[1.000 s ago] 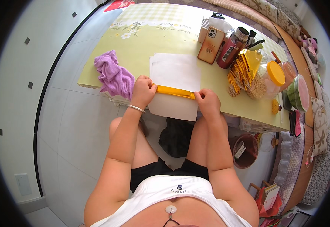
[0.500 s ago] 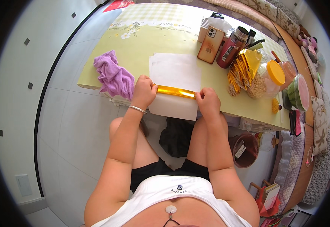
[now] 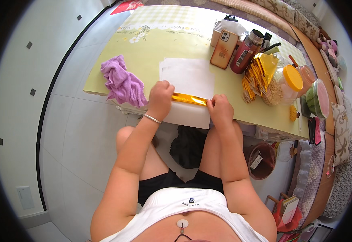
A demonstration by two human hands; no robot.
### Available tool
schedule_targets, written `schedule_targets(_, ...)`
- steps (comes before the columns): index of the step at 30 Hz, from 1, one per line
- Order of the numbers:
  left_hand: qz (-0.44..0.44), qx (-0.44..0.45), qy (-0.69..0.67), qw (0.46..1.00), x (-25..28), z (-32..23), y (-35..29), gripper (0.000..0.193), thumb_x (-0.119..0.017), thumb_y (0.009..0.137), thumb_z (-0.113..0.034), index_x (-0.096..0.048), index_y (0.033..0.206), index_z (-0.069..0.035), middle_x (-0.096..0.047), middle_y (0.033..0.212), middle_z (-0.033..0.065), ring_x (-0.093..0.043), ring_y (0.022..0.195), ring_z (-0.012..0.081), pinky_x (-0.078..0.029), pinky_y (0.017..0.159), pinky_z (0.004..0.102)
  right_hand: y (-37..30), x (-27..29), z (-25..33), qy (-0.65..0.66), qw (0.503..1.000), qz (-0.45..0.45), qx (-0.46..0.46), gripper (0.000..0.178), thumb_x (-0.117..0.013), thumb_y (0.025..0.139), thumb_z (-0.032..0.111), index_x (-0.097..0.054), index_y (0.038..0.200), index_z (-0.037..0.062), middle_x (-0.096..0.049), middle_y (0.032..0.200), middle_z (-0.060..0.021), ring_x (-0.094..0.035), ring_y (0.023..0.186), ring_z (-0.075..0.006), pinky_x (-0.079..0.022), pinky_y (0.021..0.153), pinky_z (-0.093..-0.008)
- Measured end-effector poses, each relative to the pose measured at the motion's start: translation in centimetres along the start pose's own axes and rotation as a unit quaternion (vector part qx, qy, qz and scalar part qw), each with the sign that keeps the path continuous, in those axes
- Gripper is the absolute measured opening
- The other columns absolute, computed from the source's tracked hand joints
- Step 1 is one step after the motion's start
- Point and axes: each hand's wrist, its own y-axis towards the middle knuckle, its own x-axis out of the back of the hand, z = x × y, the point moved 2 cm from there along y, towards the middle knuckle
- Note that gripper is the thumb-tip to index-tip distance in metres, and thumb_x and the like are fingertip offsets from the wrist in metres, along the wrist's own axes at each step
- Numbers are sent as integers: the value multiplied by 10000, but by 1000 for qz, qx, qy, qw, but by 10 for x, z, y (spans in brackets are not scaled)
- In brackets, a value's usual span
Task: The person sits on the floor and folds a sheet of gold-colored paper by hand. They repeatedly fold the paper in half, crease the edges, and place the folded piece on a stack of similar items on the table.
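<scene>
A narrow folded strip of shiny gold foil paper [image 3: 189, 99] stretches between my hands at the table's near edge. My left hand [image 3: 161, 97] is closed over its left end, covering that end. At the right end, my right hand [image 3: 220, 109] pinches the strip between thumb and fingers. Beneath it lie white paper sheets [image 3: 187, 74], partly on the table and partly bent down over the edge toward my lap. Left of my left hand is a crumpled purple towel [image 3: 121, 78].
On the table's right stand a phone [image 3: 224, 48], a dark red flask [image 3: 246, 52], a bundle of folded gold foil pieces [image 3: 260, 72], a yellow-lidded jar [image 3: 292, 78] and a cut watermelon [image 3: 318, 99]. A brown bin [image 3: 262, 161] sits on the floor right of my knees.
My left hand has shifted right along the gold strip, so less of the strip shows between the hands. My right hand stays almost in place, still pinching its end.
</scene>
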Motion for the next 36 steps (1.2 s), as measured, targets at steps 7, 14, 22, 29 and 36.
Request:
schedule_targets(7, 148, 4, 35, 988, -5, -7, -14, 161, -653, 853, -175, -706, 971, -80, -685, 978, 134, -656, 916, 332, -536, 810, 426, 0, -2, -2, 11, 1000, -12, 3, 201, -714, 892, 222, -646, 803, 55, -626, 896, -120, -648, 755, -346, -536, 687, -455)
schedule_targets(14, 149, -53, 124, 980, -1, -41, -43, 974, -654, 749, -755, -483, 1530, -199, -500, 1377, 420, -513, 1281, 528, -376, 1121, 556, -1, 0, 0, 5, 1000, -13, -19, 156, -692, 895, 205, -655, 869, 56, -643, 948, -123, -653, 818, -345, -536, 716, -454)
schedule_targets(22, 191, -30, 115, 974, -3, -45, -40, 1063, -728, 671, -759, -471, 1536, -195, -451, 1438, 410, -452, 1344, 518, -315, 1140, 616, -21, -26, 40, -98, 955, -2, 279, 567, -632, 962, 319, -537, 1426, 6, -513, 1516, -147, -387, 1472, -323, -211, 1225, -529)
schedule_targets(29, 224, 33, 168, 959, 0, -43, -47, 1208, -735, 667, -768, -408, 1515, 28, -403, 1537, 322, -358, 1446, 475, -222, 1201, 600, -27, -34, 16, -121, 959, 119, 226, 844, -561, 973, 554, -316, 1573, 14, -285, 1658, -166, -260, 1540, -306, -172, 1257, -477)
schedule_targets(36, 186, 62, 164, 967, 14, -24, -52, 1108, -639, 757, -789, -497, 1418, 88, -485, 1494, 265, -411, 1435, 393, -237, 1201, 580, -33, -13, -9, -171, 965, 100, 171, 790, -598, 962, 514, -399, 1531, 4, -372, 1613, -178, -331, 1510, -312, -274, 1222, -469)
